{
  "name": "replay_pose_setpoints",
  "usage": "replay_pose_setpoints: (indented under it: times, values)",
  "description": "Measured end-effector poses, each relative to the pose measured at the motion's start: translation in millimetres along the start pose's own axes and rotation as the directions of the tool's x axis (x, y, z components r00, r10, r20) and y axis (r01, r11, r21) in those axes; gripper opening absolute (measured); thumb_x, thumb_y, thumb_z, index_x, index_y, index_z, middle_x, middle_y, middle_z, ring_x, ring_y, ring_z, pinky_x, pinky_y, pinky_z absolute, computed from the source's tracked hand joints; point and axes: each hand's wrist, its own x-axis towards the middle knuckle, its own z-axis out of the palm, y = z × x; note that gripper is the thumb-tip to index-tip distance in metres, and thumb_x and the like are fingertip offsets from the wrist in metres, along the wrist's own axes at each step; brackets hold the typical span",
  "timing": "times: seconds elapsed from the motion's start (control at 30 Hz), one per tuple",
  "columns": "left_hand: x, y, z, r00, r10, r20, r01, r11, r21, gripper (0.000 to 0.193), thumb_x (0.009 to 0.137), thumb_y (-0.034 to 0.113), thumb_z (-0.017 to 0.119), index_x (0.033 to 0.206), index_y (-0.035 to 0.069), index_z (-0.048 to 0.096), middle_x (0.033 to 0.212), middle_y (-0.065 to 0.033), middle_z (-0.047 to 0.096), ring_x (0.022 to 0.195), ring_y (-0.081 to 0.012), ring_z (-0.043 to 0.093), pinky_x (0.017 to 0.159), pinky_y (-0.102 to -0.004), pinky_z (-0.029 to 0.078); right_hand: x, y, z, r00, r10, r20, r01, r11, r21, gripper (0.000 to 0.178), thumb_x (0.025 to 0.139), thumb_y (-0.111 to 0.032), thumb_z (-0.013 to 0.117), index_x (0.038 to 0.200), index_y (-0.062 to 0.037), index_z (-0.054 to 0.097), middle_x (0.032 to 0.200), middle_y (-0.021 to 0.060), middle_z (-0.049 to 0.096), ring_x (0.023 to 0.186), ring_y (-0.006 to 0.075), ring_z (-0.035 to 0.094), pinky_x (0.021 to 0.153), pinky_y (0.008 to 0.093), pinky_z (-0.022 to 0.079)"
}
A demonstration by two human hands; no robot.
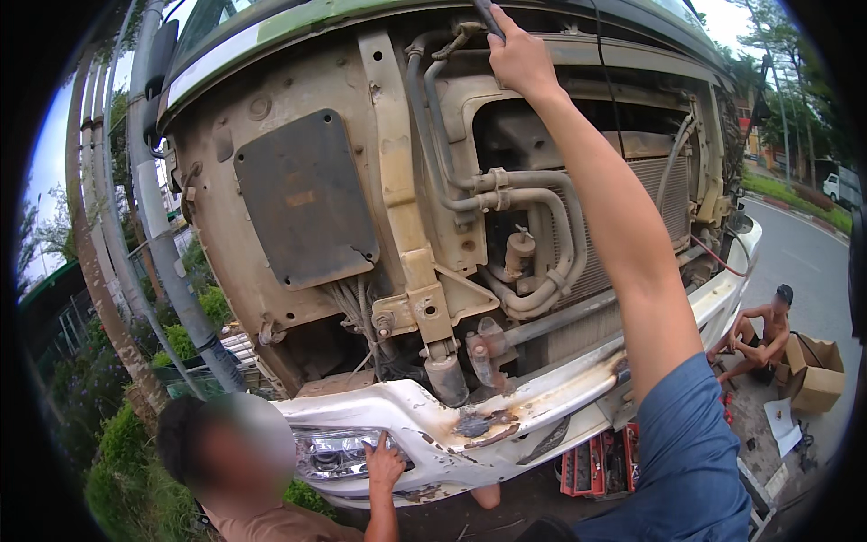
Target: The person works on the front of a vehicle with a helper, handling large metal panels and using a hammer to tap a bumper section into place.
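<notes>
My right arm, in a short blue sleeve, reaches up across the open front of a vehicle. At the top, my right hand (521, 56) is closed around a dark bar-like piece (489, 16), whose upper part is cut off by the picture edge. Below it run grey pipes (533, 185) beside a finned radiator (591, 235). A dark square cover plate (307, 199) is fixed to the beige panel on the left. My left hand is not in view.
A person (244, 452) at lower left rests a hand (386, 465) on the headlight (334, 452). The white bumper (415, 406) is chipped and rusty. A red toolbox (587, 465) lies below; another person (772, 325) sits by a cardboard box (813, 370). Poles stand left.
</notes>
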Motion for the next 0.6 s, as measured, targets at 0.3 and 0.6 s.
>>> replay_pose_setpoints:
  times: [0.3, 0.6]
  values:
    - [-1.6, 1.0, 1.0, 1.000, -0.004, 0.003, 0.004, 0.997, 0.073, 0.078, 0.084, 0.079, 0.035, 0.147, 0.034, 0.034, 0.073, -0.0050, 0.050, 0.065, -0.0217, 0.050, 0.061, -0.0439, 0.040, -5.5, -11.0, -11.0, 0.996, 0.012, -0.084, -0.006, 0.998, 0.064, 0.051, 0.093, -0.022, 0.053, 0.143, -0.0153, 0.045, 0.109, 0.0308, 0.063, 0.107, 0.0459, 0.059, 0.094, 0.0504, 0.046]
    - [1.3, 1.1, -0.7, 0.998, 0.014, -0.054, -0.006, 0.990, 0.144, 0.077, 0.084, 0.080, 0.035, 0.146, 0.034, 0.037, 0.072, -0.0050, 0.050, 0.061, -0.0222, 0.048, 0.058, -0.0422, 0.040, -0.6, 4.6, -2.1, 1.000, -0.024, -0.009, 0.024, 1.000, -0.011, 0.052, 0.093, -0.022, 0.052, 0.144, -0.0146, 0.044, 0.107, 0.0295, 0.065, 0.103, 0.0466, 0.061, 0.092, 0.0508, 0.047]
